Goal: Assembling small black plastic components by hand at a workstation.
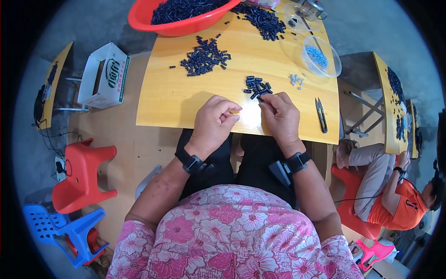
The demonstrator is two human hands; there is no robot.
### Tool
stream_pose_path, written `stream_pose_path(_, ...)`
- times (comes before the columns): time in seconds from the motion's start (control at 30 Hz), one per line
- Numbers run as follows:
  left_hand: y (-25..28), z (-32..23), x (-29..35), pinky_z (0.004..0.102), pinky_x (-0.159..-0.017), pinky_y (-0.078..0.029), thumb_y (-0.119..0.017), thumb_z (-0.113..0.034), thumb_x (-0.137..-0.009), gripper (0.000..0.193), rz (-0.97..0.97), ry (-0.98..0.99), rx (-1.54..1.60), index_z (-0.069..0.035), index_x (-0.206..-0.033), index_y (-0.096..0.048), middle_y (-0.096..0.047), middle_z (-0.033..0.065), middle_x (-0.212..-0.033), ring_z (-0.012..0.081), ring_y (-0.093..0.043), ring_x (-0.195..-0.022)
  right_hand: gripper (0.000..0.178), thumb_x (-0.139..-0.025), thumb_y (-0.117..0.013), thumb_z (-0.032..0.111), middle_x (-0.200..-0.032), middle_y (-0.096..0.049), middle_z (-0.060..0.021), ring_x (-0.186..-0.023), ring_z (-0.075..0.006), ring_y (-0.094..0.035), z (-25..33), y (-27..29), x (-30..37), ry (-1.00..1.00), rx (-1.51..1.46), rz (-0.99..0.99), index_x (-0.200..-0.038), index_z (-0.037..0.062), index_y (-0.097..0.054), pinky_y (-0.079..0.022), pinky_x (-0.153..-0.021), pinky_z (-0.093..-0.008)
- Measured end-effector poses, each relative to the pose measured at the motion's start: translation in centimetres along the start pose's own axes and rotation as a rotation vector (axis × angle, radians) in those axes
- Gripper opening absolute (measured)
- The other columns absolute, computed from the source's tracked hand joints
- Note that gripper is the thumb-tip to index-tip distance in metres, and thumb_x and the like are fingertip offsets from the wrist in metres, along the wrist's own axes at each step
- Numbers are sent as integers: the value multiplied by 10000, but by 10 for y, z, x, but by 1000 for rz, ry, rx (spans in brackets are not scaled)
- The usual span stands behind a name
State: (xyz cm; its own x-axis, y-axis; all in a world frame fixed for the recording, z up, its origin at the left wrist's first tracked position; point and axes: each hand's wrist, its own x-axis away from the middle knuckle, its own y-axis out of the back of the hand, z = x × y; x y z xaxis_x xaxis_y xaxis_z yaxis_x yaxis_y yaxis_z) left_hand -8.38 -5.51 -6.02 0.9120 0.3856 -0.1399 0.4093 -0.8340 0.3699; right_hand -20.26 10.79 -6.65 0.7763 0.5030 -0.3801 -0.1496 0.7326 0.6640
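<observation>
Over the near edge of the wooden table (pixel 172 102), my left hand (pixel 213 120) is closed, thumb and forefinger nearly together. Whatever may sit between those fingertips is too small to make out. My right hand (pixel 284 116) is pinched at the near side of a small heap of dark blue cylindrical parts (pixel 255 86), and a small dark part shows at its fingertips. Light glares off the tabletop between both hands. Small clear and silvery pieces (pixel 296 81) lie beyond my right hand. Black thread snips (pixel 321 115) rest to its right.
A red basin (pixel 186 29) of dark parts stands at the back left, with loose piles (pixel 204 58) nearby. Blue pieces fill a clear bowl (pixel 334 65) at right. A white carton (pixel 104 76) and red stool (pixel 83 174) are leftward; a person in orange (pixel 404 207) sits right.
</observation>
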Motion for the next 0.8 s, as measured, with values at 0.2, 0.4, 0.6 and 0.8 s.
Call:
stream_pose_path(0.2,0,3,2,222,-650,-494,-691,58,-792,191,-14,-48,0,-38,-956,-701,-604,29,-895,89,-575,-686,74,-807,-705,111,-818,-630,-101,-741,-307,-645,-2,-1,-2,78,88,9,-881,113,-717,-532,-658,-392)
stream_pose_path(0.4,-2,3,1,227,-653,-500,-691,35,-793,171,5,-47,-24,-36,-947,-712,-602,34,-881,96,-584,-683,67,-812,-692,105,-839,-635,-91,-750,-303,-651,0,-1,-4,144,125,7,-876,112,-711,-537,-657,-392)
stream_pose_path(0.6,-5,2,-3,249,-669,-515,-697,10,-791,212,-23,-26,-78,-39,-997,-707,-627,61,-908,126,-599,-691,71,-823,-678,118,-896,-640,-84,-755,-309,-656,-4,-2,-1,187,204,55,-894,111,-679,-543,-657,-401)
stream_pose_path(0.8,-10,-5,-11,260,-699,-511,-704,2,-789,293,25,-50,-107,-54,-1077,-700,-636,73,-906,146,-606,-728,77,-821,-678,109,-907,-636,-111,-781,-331,-648,1,4,0,167,118,93,-895,93,-663,-543,-677,-407)
